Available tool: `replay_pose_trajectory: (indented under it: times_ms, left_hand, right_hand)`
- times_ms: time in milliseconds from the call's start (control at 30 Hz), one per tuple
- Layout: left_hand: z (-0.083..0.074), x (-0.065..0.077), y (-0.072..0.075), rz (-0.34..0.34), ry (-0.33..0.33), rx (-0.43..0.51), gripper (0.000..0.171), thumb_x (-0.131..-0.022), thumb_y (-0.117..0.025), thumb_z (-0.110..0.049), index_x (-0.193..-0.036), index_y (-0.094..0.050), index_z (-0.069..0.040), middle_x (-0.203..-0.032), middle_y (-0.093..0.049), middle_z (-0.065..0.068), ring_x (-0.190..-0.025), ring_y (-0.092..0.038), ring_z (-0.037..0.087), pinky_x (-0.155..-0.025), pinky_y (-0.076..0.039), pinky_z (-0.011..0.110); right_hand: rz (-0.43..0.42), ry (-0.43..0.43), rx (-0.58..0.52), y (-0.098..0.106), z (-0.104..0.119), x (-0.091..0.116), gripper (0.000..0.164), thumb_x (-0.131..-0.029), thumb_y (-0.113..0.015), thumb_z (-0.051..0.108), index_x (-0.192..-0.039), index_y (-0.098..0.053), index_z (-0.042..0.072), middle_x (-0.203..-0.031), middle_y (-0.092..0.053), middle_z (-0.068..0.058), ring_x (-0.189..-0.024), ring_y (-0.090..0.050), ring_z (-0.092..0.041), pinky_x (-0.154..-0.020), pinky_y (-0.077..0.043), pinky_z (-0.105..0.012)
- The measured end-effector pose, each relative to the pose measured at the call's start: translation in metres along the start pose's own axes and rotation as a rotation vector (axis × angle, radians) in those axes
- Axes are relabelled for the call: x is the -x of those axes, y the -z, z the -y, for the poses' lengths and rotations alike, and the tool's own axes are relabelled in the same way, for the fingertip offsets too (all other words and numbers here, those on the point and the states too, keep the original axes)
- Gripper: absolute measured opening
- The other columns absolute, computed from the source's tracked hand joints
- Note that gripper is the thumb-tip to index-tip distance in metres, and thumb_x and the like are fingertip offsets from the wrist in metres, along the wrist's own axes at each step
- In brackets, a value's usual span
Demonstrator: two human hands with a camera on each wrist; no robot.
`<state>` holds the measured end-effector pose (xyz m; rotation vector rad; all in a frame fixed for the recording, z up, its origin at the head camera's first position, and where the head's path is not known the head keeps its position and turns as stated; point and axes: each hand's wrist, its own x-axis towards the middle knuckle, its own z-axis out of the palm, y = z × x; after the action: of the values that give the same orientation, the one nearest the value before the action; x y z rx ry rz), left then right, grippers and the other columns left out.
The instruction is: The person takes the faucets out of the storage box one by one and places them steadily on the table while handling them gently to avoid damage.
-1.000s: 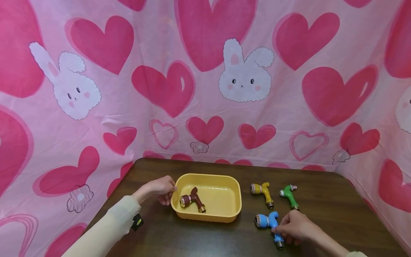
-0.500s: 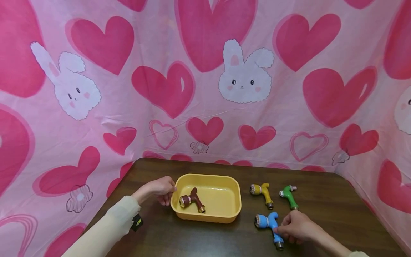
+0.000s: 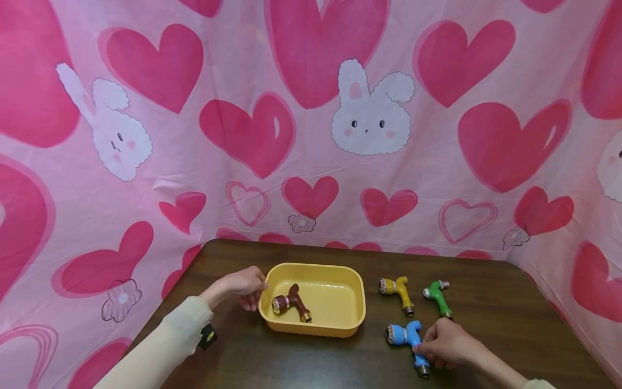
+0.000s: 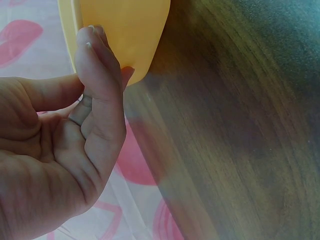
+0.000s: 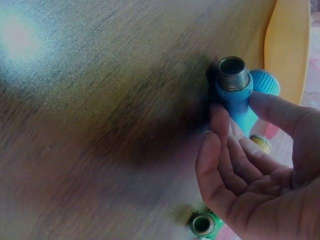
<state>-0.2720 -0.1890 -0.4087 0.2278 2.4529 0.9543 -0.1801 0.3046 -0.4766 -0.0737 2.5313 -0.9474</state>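
In the head view my left hand (image 3: 244, 286) pinches the left rim of a yellow plastic basin (image 3: 335, 305). The left wrist view has the thumb and fingers at the edge of the basin (image 4: 125, 35). A dark red tap (image 3: 294, 302) with a brass-coloured threaded end lies inside, towards the left. To the right of the basin, my right hand (image 3: 449, 341) pinches a blue tap (image 3: 397, 335) by its body near the threaded metal end. Seen from the right wrist, the thumb and fingertips are on either side of the blue tap (image 5: 237, 102).
A yellow tap (image 3: 403, 294) and a green tap (image 3: 439, 299) lie on the dark wooden table (image 3: 301, 362), beyond the right hand. A pink cloth (image 3: 311, 162) with hearts and rabbits hangs behind the table and along its sides.
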Motion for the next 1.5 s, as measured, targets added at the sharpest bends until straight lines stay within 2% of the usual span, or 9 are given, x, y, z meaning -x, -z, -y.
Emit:
replay_pose_trajectory:
  times_ms: [133, 333, 500, 733, 1000, 1100, 1300, 1500]
  left_hand:
    - [0.000, 0.000, -0.001, 0.000, 0.008, 0.004, 0.026, -0.108, -0.052, -0.006, -0.093, -0.071, 0.004, -0.063, -0.065, 0.011, -0.047, -0.060, 0.014, -0.048, -0.058, 0.029]
    - [0.000, 0.000, -0.001, -0.002, 0.011, 0.006, 0.026, -0.109, -0.052, -0.006, -0.093, -0.070, 0.004, -0.063, -0.064, 0.011, -0.047, -0.060, 0.014, -0.049, -0.058, 0.029]
    - [0.000, -0.001, -0.001, -0.002, 0.005, 0.014, 0.026, -0.108, -0.053, -0.006, -0.091, -0.070, 0.004, -0.063, -0.064, 0.011, -0.047, -0.060, 0.014, -0.049, -0.058, 0.029]
    - [-0.002, 0.000, 0.000, 0.001, 0.006, 0.009, 0.027, -0.108, -0.054, -0.006, -0.089, -0.071, 0.003, -0.063, -0.065, 0.011, -0.047, -0.060, 0.014, -0.050, -0.059, 0.029]
    - [-0.003, 0.002, 0.000, -0.006, 0.007, 0.006, 0.026, -0.108, -0.053, -0.006, -0.091, -0.071, 0.003, -0.064, -0.064, 0.011, -0.047, -0.060, 0.014, -0.048, -0.058, 0.029]
    - [-0.002, 0.001, -0.001, -0.001, 0.008, 0.005, 0.026, -0.108, -0.052, -0.006, -0.092, -0.071, 0.004, -0.064, -0.064, 0.010, -0.047, -0.060, 0.014, -0.049, -0.058, 0.029]
    - [-0.002, 0.001, -0.001, -0.006, 0.018, 0.002, 0.025, -0.108, -0.053, -0.006, -0.092, -0.071, 0.003, -0.064, -0.065, 0.011, -0.047, -0.060, 0.014, -0.050, -0.058, 0.030]
    - [-0.002, 0.000, -0.001, -0.008, 0.020, 0.004, 0.025, -0.108, -0.054, -0.006, -0.092, -0.071, 0.003, -0.064, -0.065, 0.011, -0.047, -0.060, 0.014, -0.049, -0.058, 0.028]
  right_hand:
    - [-0.005, -0.016, -0.009, 0.000, 0.011, 0.007, 0.025, -0.090, -0.084, 0.028, -0.074, -0.075, 0.011, -0.066, -0.067, 0.001, -0.060, -0.065, -0.012, -0.053, -0.056, -0.029]
    - [0.016, -0.015, 0.000, 0.000, 0.005, 0.003, 0.025, -0.090, -0.084, 0.032, -0.078, -0.076, 0.012, -0.069, -0.068, 0.000, -0.061, -0.066, -0.013, -0.054, -0.057, -0.030]
    - [-0.022, -0.033, -0.010, 0.004, 0.020, 0.010, 0.021, -0.092, -0.083, 0.024, -0.080, -0.076, 0.009, -0.069, -0.068, 0.000, -0.062, -0.066, -0.015, -0.055, -0.058, -0.033]
    - [-0.027, 0.039, -0.002, 0.010, 0.024, 0.014, 0.021, -0.090, -0.083, 0.022, -0.075, -0.073, 0.011, -0.066, -0.065, 0.001, -0.059, -0.064, -0.014, -0.052, -0.056, -0.031]
    - [-0.060, -0.027, -0.008, 0.015, 0.038, 0.019, 0.014, -0.089, -0.083, 0.014, -0.079, -0.074, 0.008, -0.071, -0.066, -0.002, -0.064, -0.062, -0.016, -0.056, -0.054, -0.031]
    - [-0.065, -0.012, -0.017, 0.018, 0.041, 0.021, 0.012, -0.087, -0.082, 0.011, -0.079, -0.074, 0.007, -0.072, -0.067, -0.002, -0.064, -0.061, -0.016, -0.055, -0.051, -0.029]
    - [-0.050, 0.070, -0.013, 0.024, 0.044, 0.022, 0.012, -0.086, -0.082, 0.011, -0.077, -0.074, 0.008, -0.067, -0.066, 0.000, -0.061, -0.059, -0.014, -0.053, -0.047, -0.027]
    - [-0.057, 0.079, 0.037, 0.029, 0.048, 0.018, 0.015, -0.088, -0.080, 0.013, -0.076, -0.073, 0.009, -0.068, -0.065, 0.000, -0.064, -0.058, -0.015, -0.054, -0.045, -0.028]
